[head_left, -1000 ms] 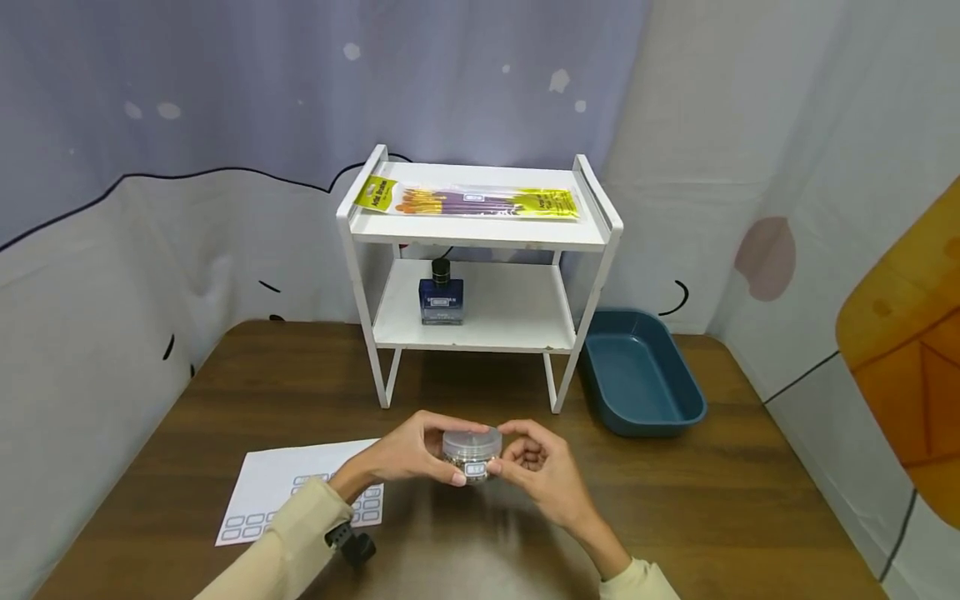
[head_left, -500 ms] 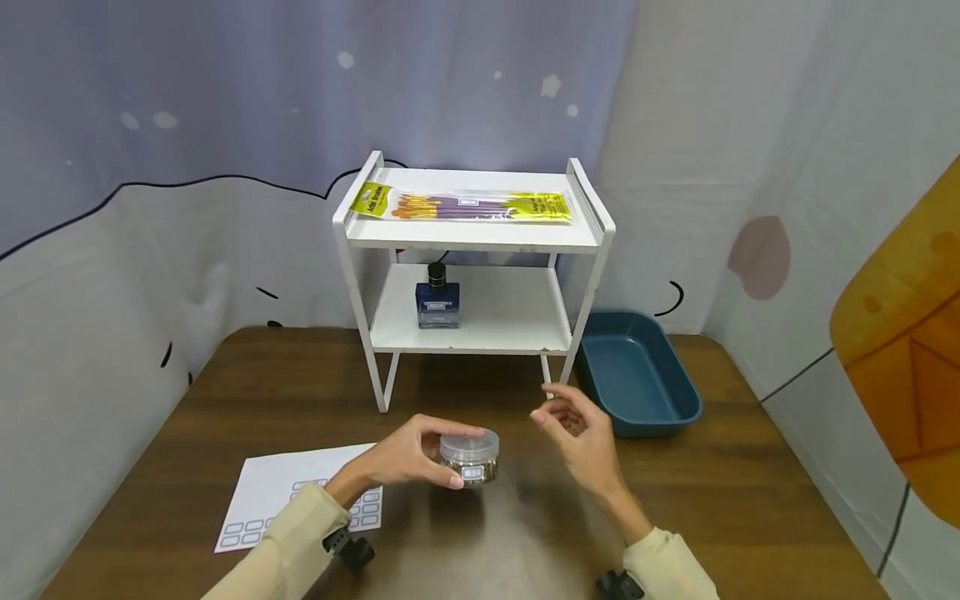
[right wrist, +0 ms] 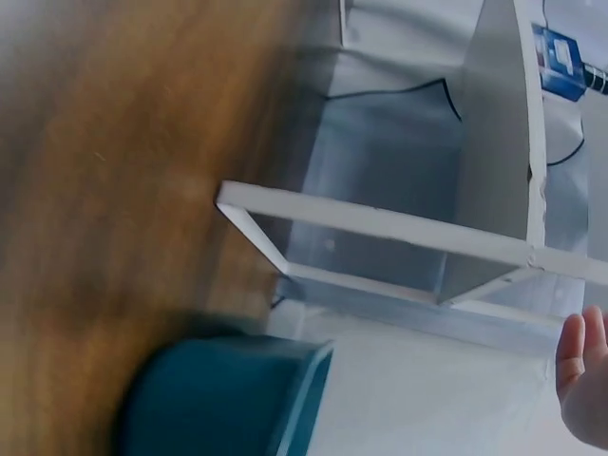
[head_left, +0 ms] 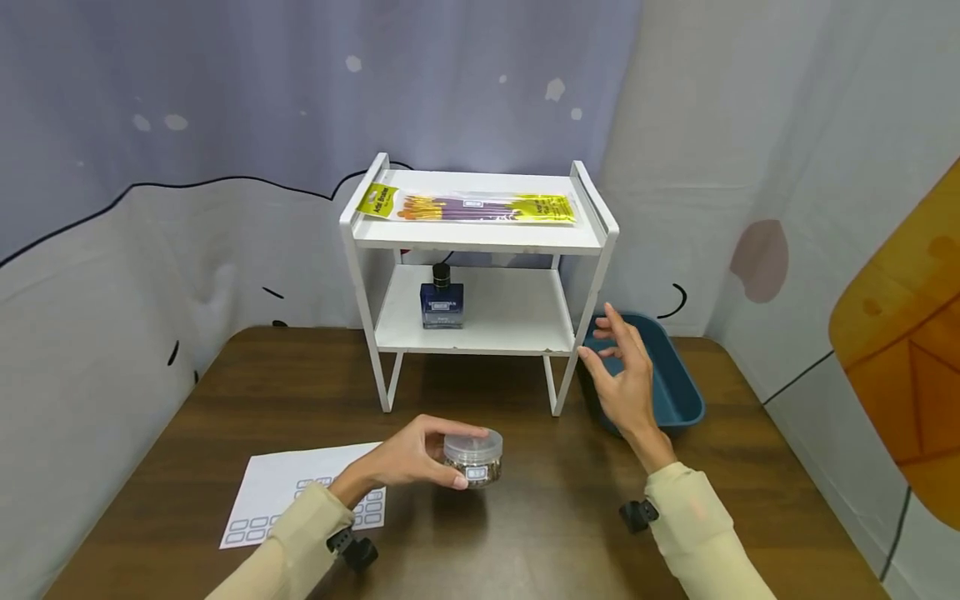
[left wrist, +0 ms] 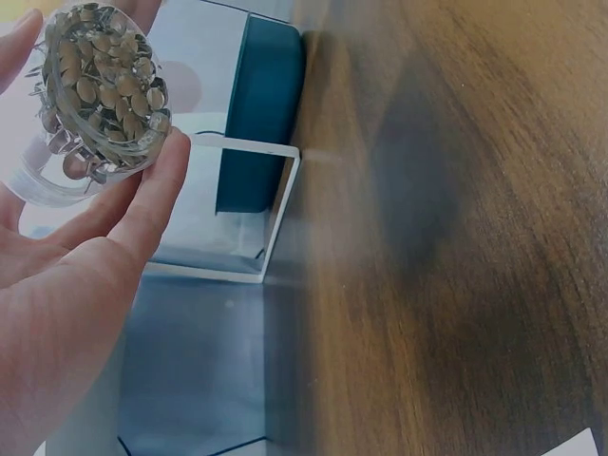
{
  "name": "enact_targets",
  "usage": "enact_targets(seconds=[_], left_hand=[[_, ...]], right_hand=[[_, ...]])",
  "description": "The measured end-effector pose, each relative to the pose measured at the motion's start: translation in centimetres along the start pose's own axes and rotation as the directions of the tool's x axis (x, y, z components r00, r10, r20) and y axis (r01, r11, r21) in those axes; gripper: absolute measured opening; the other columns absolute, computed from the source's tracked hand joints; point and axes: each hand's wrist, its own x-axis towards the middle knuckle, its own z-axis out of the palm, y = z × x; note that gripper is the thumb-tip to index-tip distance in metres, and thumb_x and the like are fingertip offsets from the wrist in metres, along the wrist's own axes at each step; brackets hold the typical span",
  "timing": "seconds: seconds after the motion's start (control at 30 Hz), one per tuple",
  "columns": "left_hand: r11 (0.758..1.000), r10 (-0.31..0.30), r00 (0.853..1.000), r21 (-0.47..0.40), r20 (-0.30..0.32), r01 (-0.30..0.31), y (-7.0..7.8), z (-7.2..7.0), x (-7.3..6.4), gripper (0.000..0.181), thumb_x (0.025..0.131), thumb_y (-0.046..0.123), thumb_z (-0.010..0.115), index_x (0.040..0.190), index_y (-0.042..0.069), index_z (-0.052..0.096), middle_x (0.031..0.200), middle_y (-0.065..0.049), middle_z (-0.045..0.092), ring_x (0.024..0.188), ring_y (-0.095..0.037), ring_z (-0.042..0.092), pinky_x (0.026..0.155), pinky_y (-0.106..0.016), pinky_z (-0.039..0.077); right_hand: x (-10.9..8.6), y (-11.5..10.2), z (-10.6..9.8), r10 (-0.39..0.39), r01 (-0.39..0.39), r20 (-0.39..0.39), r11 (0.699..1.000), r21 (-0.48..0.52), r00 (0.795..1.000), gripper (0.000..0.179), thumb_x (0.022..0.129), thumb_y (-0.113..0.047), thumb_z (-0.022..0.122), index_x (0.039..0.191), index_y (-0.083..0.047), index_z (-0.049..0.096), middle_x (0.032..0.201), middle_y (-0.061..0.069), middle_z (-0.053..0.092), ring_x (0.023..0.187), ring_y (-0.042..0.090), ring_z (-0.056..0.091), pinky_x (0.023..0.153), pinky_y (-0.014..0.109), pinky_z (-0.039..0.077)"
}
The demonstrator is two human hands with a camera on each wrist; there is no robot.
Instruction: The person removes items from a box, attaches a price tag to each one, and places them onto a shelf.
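My left hand (head_left: 408, 454) grips a clear round jar (head_left: 476, 457) with a translucent lid and a small white label, held above the table. Through its wall in the left wrist view, many metal thumbtacks (left wrist: 106, 90) show. My right hand (head_left: 626, 383) is raised beside the right leg of the white shelf, with its fingers apart and nothing between them. It hides part of the teal bin (head_left: 678, 387) behind it. Only some fingers of that hand show at the edge of the right wrist view.
The white two-tier shelf (head_left: 517, 321) carries a pack of paintbrushes (head_left: 472, 208) on top and a dark blue perfume bottle (head_left: 442, 302) below. A sheet of printed labels (head_left: 270, 483) lies under my left forearm on the wooden table (head_left: 525, 533).
My right hand has let go of the jar and moved away to the right and forward, up to the shelf's right leg and the bin. My left hand keeps holding the jar.
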Motion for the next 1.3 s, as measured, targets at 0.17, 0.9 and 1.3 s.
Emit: enact_targets(seconds=[0.17,0.9,1.3], left_hand=[[1.0,0.014,1.0,0.002,-0.01,-0.014,0.2,0.1,0.2,0.062,0.083,0.005,0.079,0.136,-0.014,0.051,0.137,-0.04,0.05,0.108,-0.015,0.065,0.087,-0.03,0.058],[0.98,0.031,0.993,0.199,-0.117,-0.007,3.9,0.1,4.2,0.052,0.082,-0.001,0.076,0.132,-0.001,0.062,0.139,-0.021,0.053,0.115,-0.025,0.06,0.094,-0.029,0.055],[0.942,0.086,0.989,0.334,-0.118,-0.042,6.6,-1.4,7.7,0.05,0.085,-0.001,0.075,0.133,0.003,0.062,0.146,-0.017,0.05,0.132,-0.031,0.049,0.103,-0.036,0.05]], right_hand=[[0.9,1.9,0.4,-0.018,0.018,0.026,1.0,-0.003,0.999,0.069,0.083,0.018,0.067,0.145,0.011,0.04,0.108,0.035,0.064,0.094,0.044,0.063,0.075,0.031,0.052],[1.5,4.4,1.6,-0.081,0.079,-0.034,0.995,-0.058,0.996,0.068,0.087,0.009,0.07,0.148,0.0,0.043,0.086,0.021,0.066,0.068,0.028,0.058,0.065,0.021,0.045],[1.4,4.7,1.6,-0.079,0.077,-0.024,0.993,-0.087,0.997,0.072,0.086,0.01,0.069,0.151,-0.004,0.04,0.085,0.021,0.064,0.069,0.03,0.058,0.067,0.021,0.045]])
